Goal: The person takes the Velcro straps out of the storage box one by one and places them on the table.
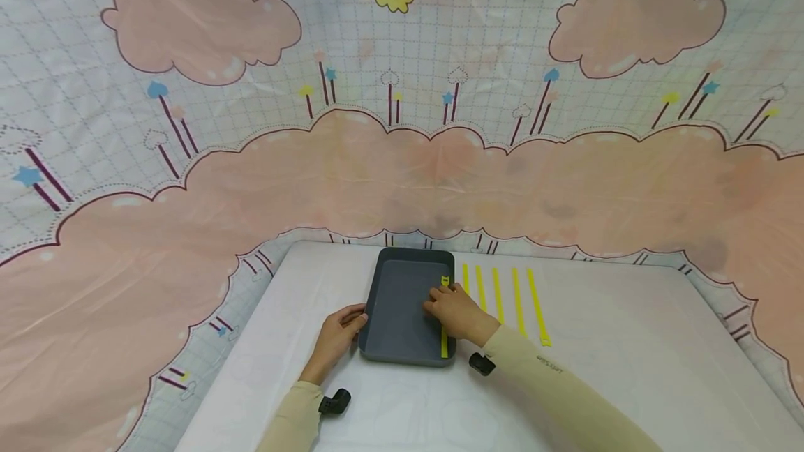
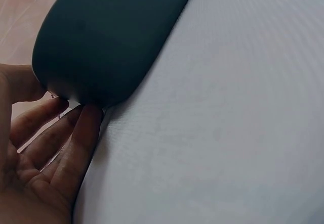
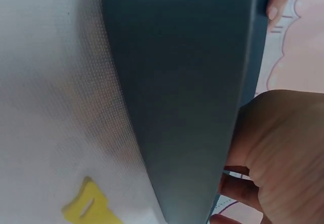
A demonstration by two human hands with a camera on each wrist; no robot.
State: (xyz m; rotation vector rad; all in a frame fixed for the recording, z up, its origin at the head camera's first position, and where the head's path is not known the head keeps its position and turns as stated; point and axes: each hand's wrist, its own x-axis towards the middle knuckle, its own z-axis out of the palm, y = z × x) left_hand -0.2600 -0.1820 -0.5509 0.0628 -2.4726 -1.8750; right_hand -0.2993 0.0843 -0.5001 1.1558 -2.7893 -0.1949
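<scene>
A dark grey rectangular tray [image 1: 402,312] lies on the table. My left hand [image 1: 341,330] holds its left edge, thumb at the rim and fingers [image 2: 83,128] against the outer wall. My right hand [image 1: 461,312] reaches over the right wall, its curled fingers on a yellow cable strap [image 1: 444,347]. That strap lies lengthwise inside the tray, along its right side; its slotted end shows beyond the fingers. In the right wrist view the tray wall [image 3: 177,82] hides the strap and the fingertips.
Several more yellow straps [image 1: 518,298] lie side by side on the white tabletop [image 1: 628,354], right of the tray. One strap's slotted end [image 3: 88,204] shows in the right wrist view. A patterned cloth backdrop [image 1: 402,180] hangs behind the table.
</scene>
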